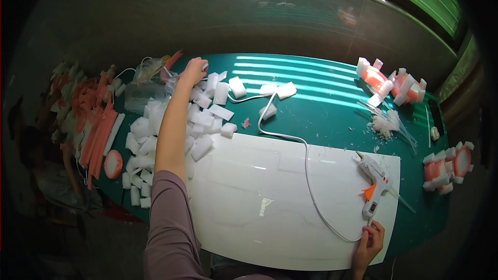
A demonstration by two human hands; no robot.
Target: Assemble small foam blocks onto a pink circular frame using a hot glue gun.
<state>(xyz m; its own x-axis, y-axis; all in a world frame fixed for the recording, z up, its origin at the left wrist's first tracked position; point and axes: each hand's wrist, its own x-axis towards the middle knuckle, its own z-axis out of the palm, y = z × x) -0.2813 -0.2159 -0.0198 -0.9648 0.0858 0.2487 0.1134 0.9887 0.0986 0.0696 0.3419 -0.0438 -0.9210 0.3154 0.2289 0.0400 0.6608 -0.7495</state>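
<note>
My left hand [194,71] reaches across to the far side of the table, past a heap of white foam blocks [202,118]. Its fingers are closed, and a small whitish piece, like one of the blocks, shows at the fingertips. At the front right, my right hand [369,241] is closed round the white cord [307,166] where it meets the hot glue gun's handle. The white glue gun [374,184], with its orange trigger, lies on the white board [259,202], nozzle pointing away from me. The cord loops over the board toward the heap.
Pink and white foam strips [96,135] and a round pink-and-white piece [113,164] lie left. A clear plastic bag [148,80] sits behind the heap. Pink foam rings with white blocks [407,87] stand far right, near glue strands [385,123]. A dark phone-like object [436,116] rests by the edge.
</note>
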